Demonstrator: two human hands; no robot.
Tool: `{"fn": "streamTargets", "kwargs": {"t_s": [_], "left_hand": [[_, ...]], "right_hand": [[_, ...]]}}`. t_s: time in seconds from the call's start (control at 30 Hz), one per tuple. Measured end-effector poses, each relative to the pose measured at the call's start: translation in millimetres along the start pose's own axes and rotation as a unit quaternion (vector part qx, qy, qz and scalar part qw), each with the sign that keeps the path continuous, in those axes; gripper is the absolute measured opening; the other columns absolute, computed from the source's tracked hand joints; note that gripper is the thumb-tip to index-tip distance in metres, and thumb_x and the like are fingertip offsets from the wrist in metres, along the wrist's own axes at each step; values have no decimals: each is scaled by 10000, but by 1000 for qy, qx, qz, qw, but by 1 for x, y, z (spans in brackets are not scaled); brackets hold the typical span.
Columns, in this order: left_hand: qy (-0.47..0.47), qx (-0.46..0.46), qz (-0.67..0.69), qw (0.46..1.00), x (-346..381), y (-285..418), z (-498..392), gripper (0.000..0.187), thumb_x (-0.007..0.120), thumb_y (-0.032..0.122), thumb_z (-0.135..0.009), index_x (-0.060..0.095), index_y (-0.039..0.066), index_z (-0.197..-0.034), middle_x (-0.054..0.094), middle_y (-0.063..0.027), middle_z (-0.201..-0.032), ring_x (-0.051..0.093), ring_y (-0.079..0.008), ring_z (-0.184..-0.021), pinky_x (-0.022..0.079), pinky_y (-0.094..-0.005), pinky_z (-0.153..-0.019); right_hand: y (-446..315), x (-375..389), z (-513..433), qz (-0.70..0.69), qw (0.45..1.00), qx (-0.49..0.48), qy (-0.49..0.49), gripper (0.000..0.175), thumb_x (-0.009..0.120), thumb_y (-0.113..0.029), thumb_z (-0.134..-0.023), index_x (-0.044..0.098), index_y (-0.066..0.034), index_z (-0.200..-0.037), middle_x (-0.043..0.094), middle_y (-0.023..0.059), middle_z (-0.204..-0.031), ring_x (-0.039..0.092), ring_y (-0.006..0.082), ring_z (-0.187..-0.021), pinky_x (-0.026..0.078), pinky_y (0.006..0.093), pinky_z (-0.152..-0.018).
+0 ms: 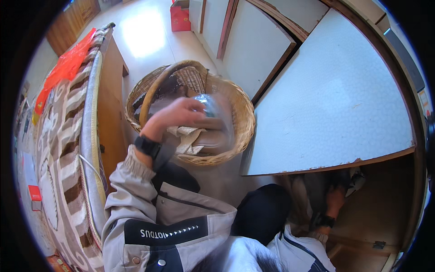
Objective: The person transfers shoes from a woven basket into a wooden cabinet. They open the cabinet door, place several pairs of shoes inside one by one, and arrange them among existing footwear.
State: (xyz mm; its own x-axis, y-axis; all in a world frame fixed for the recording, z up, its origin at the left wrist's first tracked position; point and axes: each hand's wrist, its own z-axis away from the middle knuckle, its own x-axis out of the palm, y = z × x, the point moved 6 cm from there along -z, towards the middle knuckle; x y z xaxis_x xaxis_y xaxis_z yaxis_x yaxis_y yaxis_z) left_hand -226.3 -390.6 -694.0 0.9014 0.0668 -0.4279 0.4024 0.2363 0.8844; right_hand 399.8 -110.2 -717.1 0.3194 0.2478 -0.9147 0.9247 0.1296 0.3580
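My left hand (185,111), blurred by motion, is over an oval wicker basket (243,112). Its fingers are closed around a clear plastic packet (205,102) with something blue-green in it. Below the hand in the basket lie a crumpled cream cloth (187,139) and a smooth brown item (212,141), possibly a shoe. Darker things farther back in the basket are too blurred to name. At lower right my right hand (335,200) reaches into a wooden cabinet (377,210), against a dark item (316,187). Shadow and the cabinet door hide its fingertips.
A pale blue cabinet door (333,102) stands open over my right forearm. The basket's arched handle (153,91) rises beside my left wrist. On the left is a bed with a striped blanket (64,146) and a red plastic bag (66,69). A red box (180,17) stands farther off.
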Motion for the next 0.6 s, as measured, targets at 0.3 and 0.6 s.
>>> {"fn": "streamTargets", "kwargs": {"t_s": [0.3,0.6], "left_hand": [[84,-172,-388,902,-33,-138,-37,425,612,156,-795,622,-13,-1184,638,-246,-1179,600,-406,-1120,490,-436,-970],[150,-352,-350,855,-68,-146,-54,381,616,251,-843,676,90,-1183,625,-151,-1288,604,-356,-1178,493,-476,-979]], "right_hand": [[-66,-115,28,-329,909,-77,244,491,644,-199,-928,504,60,-1322,488,288,-1376,485,410,-1269,383,468,-1068],[-196,-217,99,-528,784,-284,161,458,554,-17,-865,492,109,-1301,525,314,-1288,503,494,-1177,381,478,-1034]]}}
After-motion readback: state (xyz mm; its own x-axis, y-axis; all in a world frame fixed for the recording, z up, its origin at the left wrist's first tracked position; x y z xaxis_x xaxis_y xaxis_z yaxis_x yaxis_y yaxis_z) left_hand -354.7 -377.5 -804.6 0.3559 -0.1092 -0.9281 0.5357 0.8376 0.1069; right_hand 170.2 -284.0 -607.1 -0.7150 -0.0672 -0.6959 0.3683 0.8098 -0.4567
